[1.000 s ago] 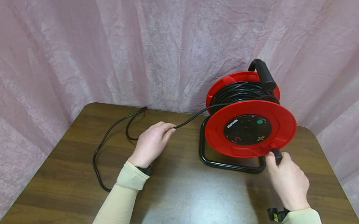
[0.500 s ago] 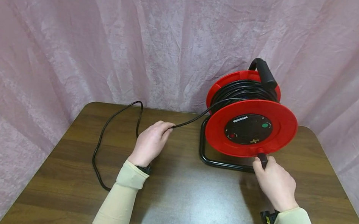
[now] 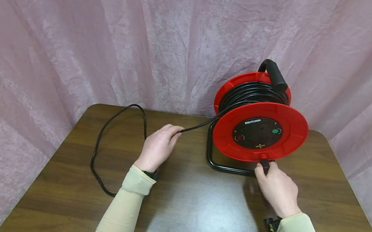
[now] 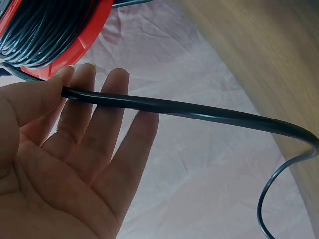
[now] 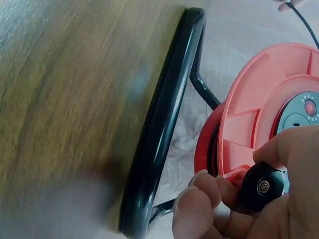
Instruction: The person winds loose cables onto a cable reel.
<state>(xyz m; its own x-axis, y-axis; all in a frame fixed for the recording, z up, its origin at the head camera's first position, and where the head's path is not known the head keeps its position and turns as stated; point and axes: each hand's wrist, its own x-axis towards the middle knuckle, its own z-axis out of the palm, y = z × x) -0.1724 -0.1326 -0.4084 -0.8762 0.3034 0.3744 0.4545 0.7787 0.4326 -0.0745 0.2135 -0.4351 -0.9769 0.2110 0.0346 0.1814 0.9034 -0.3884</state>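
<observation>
A red cable reel [image 3: 293, 125] with black cable wound on its drum stands at the right of the table. My right hand [image 3: 278, 189] grips the black crank knob [image 3: 264, 165] at the lower edge of the reel's front disc; the knob's screw end shows in the right wrist view. Left of the reel, my left hand [image 3: 158, 146] pinches the black cable [image 4: 199, 110] between thumb and index finger, the other fingers lying behind it. From that hand the cable runs up to the drum, and a slack loop [image 3: 98, 141] of it lies on the table's left side.
The reel stands on a black tubular frame [image 3: 228, 170] with a carrying handle [image 3: 276, 78] on top. A wooden table [image 3: 187, 211] lies beneath, and a pink curtain [image 3: 167, 42] hangs behind its far edge.
My right hand has moved left with the crank knob, and the reel's front disc has turned clockwise. The cable loop on the left has shifted and changed shape. My left hand stays nearly in place.
</observation>
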